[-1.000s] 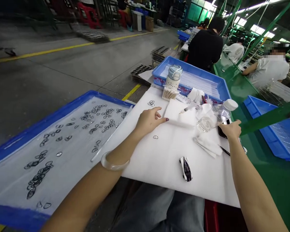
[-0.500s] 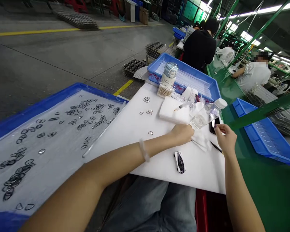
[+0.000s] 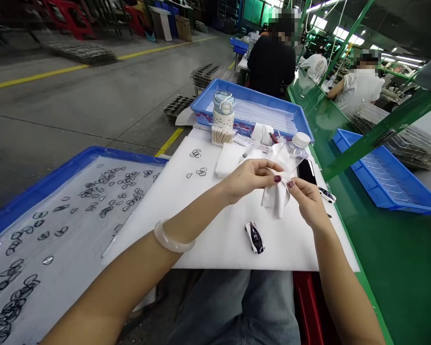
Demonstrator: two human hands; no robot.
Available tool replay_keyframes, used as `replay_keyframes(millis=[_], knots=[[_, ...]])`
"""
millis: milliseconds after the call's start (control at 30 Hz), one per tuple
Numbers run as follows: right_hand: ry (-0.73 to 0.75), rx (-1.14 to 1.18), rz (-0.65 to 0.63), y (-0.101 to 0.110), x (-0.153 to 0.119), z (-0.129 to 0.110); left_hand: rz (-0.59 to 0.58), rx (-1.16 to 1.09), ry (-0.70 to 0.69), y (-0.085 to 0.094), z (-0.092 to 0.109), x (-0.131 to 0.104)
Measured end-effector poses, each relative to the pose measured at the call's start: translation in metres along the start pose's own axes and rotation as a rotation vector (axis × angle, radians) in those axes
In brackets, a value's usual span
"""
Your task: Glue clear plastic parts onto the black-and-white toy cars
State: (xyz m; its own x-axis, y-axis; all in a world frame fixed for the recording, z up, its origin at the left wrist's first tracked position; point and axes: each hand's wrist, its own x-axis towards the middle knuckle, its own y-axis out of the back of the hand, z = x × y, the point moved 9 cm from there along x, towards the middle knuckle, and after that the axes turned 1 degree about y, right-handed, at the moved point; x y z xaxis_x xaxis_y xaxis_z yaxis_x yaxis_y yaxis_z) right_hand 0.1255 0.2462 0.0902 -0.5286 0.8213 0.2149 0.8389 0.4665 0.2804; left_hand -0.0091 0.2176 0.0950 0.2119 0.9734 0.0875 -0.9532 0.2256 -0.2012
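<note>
Now the left hand [image 3: 249,181] and right hand [image 3: 311,202], nearly meeting, pinch a white cloth [image 3: 278,199] between thumbs and fingers; half a second ago they were farther apart.

Bare left arm [image 3: 129,282] ran from lower left, slanting up and rightward; left wrist [image 3: 218,193] near straight. Left grip [image 3: 249,181] was in a pinch, thumb [image 3: 268,181] stretched rightward under bent fingers [image 3: 267,165]. Bare right arm [image 3: 341,282] ran up from lower right, tilted left. Right grip [image 3: 311,201] pinched too, thumb pointing up-left, other fingers partly hidden behind it. Thumb tips sat near each other, dark nail polish on both. Both grips were in front of the body, right one slightly lower.
</note>
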Motion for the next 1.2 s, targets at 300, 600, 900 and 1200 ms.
replay_keyframes(millis=[300, 600, 900, 1200], knots=[[0.098, 0.05, 0.06, -0.029, -0.008, -0.003, 0.146, 0.255, -0.012, 0.006, 0.021, -0.008], [-0.117, 0.479, 0.02, -0.047, -0.013, 0.012, -0.016, -0.056, 0.269, -0.009, 0.018, -0.005], [-0.105, 0.496, 0.066, -0.055, -0.025, 0.022, -0.049, -0.186, 0.373, -0.016, 0.01, -0.01], [0.169, 0.413, 0.948, 0.087, -0.041, -0.01, 0.117, -0.09, 0.264, 0.047, 0.002, -0.035]])
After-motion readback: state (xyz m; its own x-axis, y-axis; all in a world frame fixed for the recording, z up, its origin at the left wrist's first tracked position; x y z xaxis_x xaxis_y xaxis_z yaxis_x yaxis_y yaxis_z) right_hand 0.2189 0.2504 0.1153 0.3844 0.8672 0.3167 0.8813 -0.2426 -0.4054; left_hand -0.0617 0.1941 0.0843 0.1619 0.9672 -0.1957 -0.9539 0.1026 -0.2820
